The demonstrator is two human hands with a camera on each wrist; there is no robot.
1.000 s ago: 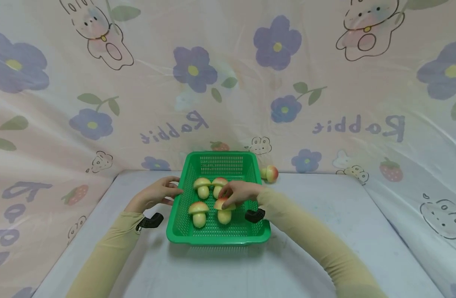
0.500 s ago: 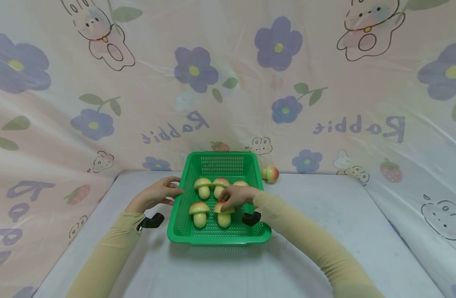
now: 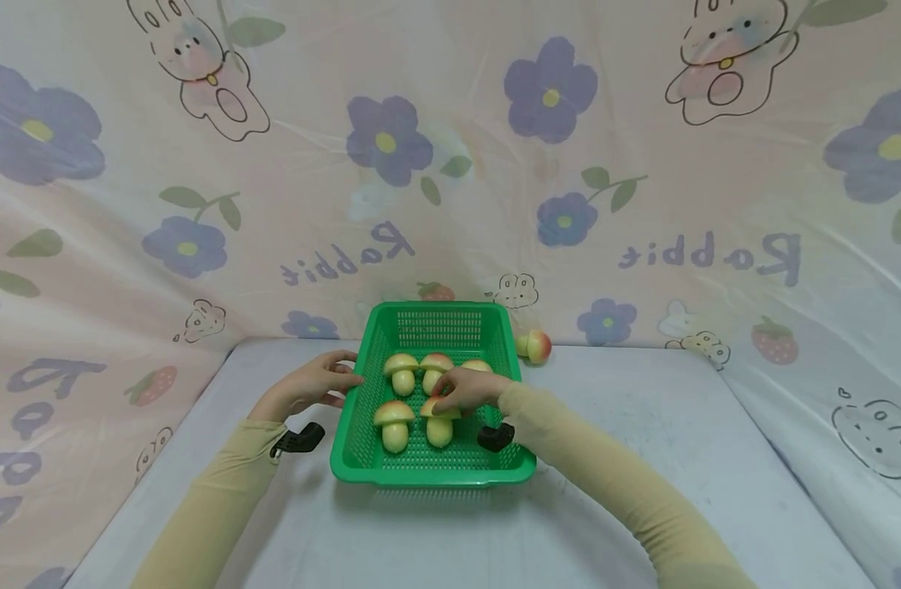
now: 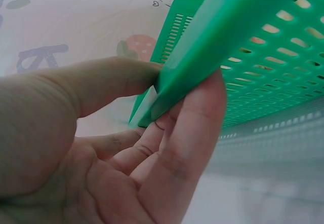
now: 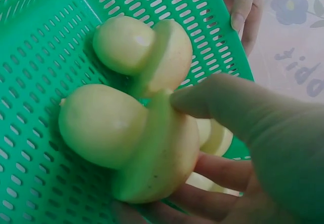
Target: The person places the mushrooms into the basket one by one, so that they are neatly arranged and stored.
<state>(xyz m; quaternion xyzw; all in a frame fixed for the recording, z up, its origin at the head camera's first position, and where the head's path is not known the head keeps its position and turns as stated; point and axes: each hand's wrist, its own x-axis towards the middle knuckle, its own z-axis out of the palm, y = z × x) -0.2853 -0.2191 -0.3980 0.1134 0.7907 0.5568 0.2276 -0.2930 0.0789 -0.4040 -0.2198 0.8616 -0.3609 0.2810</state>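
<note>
A green plastic basket (image 3: 431, 476) with slotted walls stands on the white table. My left hand (image 3: 312, 386) holds its left rim, thumb on one side and fingers curled under the edge (image 4: 187, 72) in the left wrist view. Inside the basket, my right hand (image 3: 470, 388) grips the red-tinged cap of a toy mushroom (image 3: 439, 432) at the front right. Thumb and fingers wrap that cap in the right wrist view, its pale round stem (image 5: 101, 125) pointing away from the palm. Beside it lies another mushroom (image 3: 394, 425); a back row of mushrooms (image 3: 403, 378) is partly covered by the right hand.
One more mushroom (image 3: 536, 347) lies on the table (image 3: 612, 393) outside the basket, behind its right corner. A cloth backdrop (image 3: 465, 221) with flowers and rabbits rises at the table's back edge. Black wrist cameras (image 3: 300, 438) sit at both cuffs.
My right hand has drawn slightly nearer and left, uncovering a mushroom at the back right. The gripped mushroom has shifted a little left and forward. My left hand has stayed at the rim.
</note>
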